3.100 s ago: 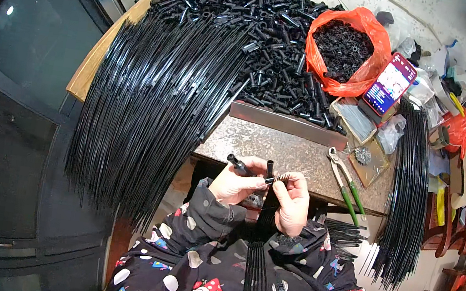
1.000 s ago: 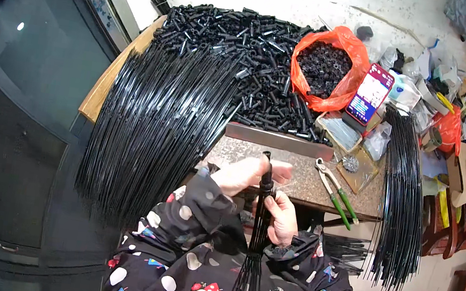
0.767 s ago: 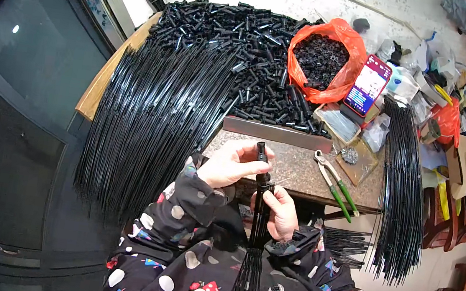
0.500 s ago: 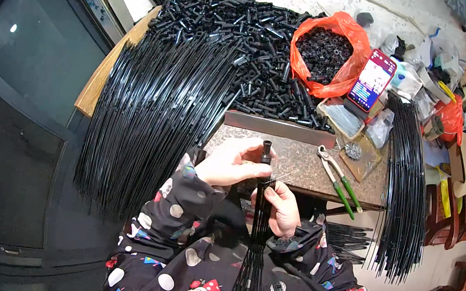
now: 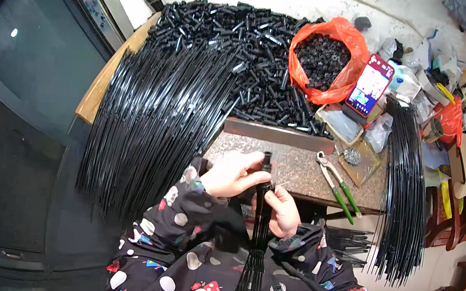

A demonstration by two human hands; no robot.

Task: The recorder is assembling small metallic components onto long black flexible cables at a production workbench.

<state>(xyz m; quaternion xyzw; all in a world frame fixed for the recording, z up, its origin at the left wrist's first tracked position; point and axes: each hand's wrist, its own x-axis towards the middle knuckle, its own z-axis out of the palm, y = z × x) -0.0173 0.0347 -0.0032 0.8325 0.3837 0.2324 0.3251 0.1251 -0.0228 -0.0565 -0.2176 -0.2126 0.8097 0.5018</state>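
Above my lap hangs a bundle of thin black rods (image 5: 253, 267), which looks like the ribs of an umbrella frame. At its top end stands a black plastic tube (image 5: 267, 160), upright, its upper tip showing above my fingers. My left hand (image 5: 232, 174) is closed round that tube, thumb across its front. Just below, my right hand (image 5: 283, 213) pinches the rods where they meet the tube, with its fingers curled behind. Part of the joint is hidden by my fingers.
Loose black tubes (image 5: 213, 29) and long rods (image 5: 152, 128) cover the table's left and back. A red bag (image 5: 355, 73) of small black parts, a propped phone (image 5: 371, 84), green-handled pincers (image 5: 339, 187) and a metal bar (image 5: 279, 135) lie nearby. More rods (image 5: 402, 193) hang at right.
Thin wire ends that stuck out by my right fingers no longer show. My right hand has closed in under the tube, and the whole view has shifted slightly downward.
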